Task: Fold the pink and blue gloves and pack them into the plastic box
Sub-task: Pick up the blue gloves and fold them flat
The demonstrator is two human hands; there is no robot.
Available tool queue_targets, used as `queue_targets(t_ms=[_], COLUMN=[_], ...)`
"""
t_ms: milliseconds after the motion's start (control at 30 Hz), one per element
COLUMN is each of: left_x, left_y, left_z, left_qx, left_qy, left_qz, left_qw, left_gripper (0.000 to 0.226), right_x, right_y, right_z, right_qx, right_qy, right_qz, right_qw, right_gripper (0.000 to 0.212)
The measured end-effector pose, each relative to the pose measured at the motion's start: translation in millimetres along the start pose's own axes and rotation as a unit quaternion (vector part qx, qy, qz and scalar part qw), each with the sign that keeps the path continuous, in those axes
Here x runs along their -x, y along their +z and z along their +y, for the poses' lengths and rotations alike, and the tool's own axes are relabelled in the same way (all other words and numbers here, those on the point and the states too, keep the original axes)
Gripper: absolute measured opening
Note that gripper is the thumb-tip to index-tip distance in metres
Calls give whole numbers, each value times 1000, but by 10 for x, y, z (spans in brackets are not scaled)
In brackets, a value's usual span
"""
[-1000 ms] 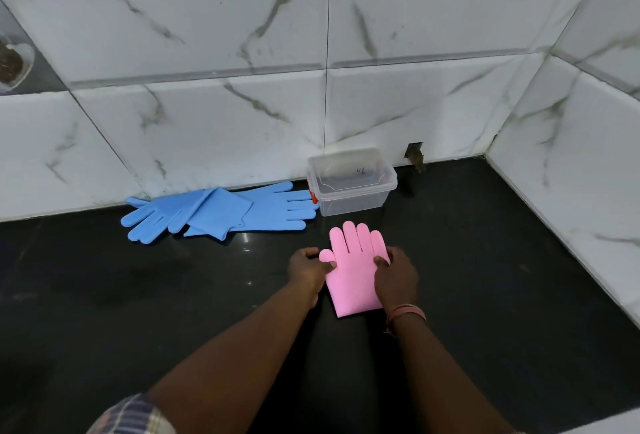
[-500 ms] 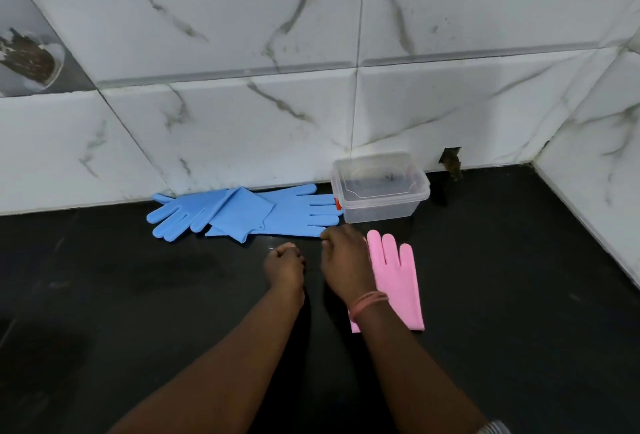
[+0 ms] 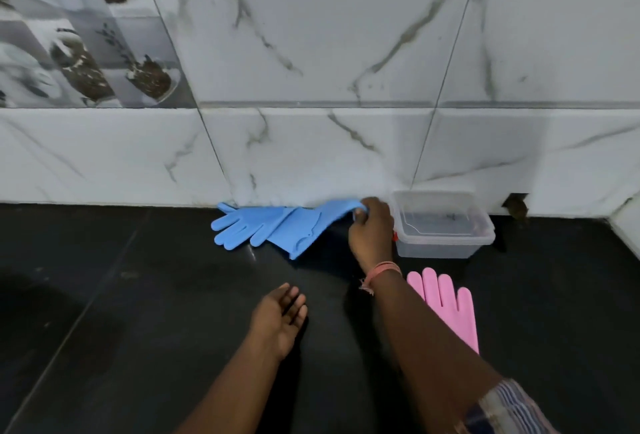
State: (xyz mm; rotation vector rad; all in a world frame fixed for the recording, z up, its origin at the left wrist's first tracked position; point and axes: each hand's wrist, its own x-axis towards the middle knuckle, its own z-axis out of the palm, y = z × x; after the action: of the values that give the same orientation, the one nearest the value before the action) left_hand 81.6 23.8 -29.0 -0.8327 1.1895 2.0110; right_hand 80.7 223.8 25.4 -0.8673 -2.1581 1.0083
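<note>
Blue gloves [image 3: 277, 227] lie on the black countertop [image 3: 138, 329] against the marble-tile wall [image 3: 311, 142]; right hand [image 3: 370, 232] pinches one glove's end, lifting it. Clear plastic box [image 3: 446, 243] sits just right of that hand. Folded pink glove [image 3: 446, 302] lies nearer, below the box. Left hand [image 3: 277, 319] open, empty.

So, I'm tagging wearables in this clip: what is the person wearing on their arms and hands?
Both hands are bare, with no gloves on. The right hand has a band of orange-red thread tied at the wrist, a loose end hanging off it. A striped sleeve, blue-grey with brownish bands, shows at the upper right arm. The left hand and forearm carry nothing visible.
</note>
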Motion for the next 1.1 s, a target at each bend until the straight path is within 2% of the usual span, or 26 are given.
queue_targets(t_ms=[67,133,200,267,300,367,400,433,533,633,733,833,900,933,1000,1067,1100], left_x=[57,139,233,338,383,520,586,646,707,780,834,808,871,918,1029,1230,1322], left_y=[1,-4,-27,-74,-115,-208,-279,-348,-628,-922,-1008,-1037,-1031,-1018,-919,-778,-698], left_z=[15,52,103,174,219,314,341,349,265,215,209,267,377,444,554,673,722], left_qx=[8,21,31,28,11,-37,-39,-49,-115,-167,-208,-201,-152,-152,-220,-279,-292], left_qy=[-18,-33,-35,-21,-15,-22,-38,-43,-47,-66,-66,-23,1,25,57,24,-6], left_qz=[-22,-55,-103,-159,-189,-285,-329,-341,-289,-317,-307,-256,-185,-137,-95,-128,-161], left_qw=[1000,998,994,987,982,958,943,938,949,931,927,945,971,978,969,952,943], left_gripper=[22,25,43,66,77,94,95,88,50,40,29,38,42,41,31,12,17], right_x=[48,186,346,510,606,839,981,1136,1526,1815,2068,2403,2622,2728,2886,2985,2993], right_y=[-231,-503,-748,-848,-844,-748,-679,-614,-408,-240,-98,-17,-44,-79,-130,-120,-95], right_z=[-358,-642,-784,-805,-786,-710,-661,-618,-525,-523,-509,-506,-529,-519,-471,-472,-506], right_qx=[-145,-271,-365,-442,-454,-426,-404,-378,-258,-185,-100,-75,-82,-81,-62,-45,-75], right_qy=[-19,-46,-52,1,40,112,138,158,164,157,191,208,186,140,8,-52,-38], right_qz=[25,-23,-112,-194,-213,-192,-172,-153,-107,-94,-85,-61,-71,-98,-185,-259,-270], right_qw=[989,961,923,876,865,877,888,899,946,966,973,973,977,982,981,964,959], right_gripper=[20,21,28,33,30,21,19,19,16,13,8,25,44,59,89,103,100])
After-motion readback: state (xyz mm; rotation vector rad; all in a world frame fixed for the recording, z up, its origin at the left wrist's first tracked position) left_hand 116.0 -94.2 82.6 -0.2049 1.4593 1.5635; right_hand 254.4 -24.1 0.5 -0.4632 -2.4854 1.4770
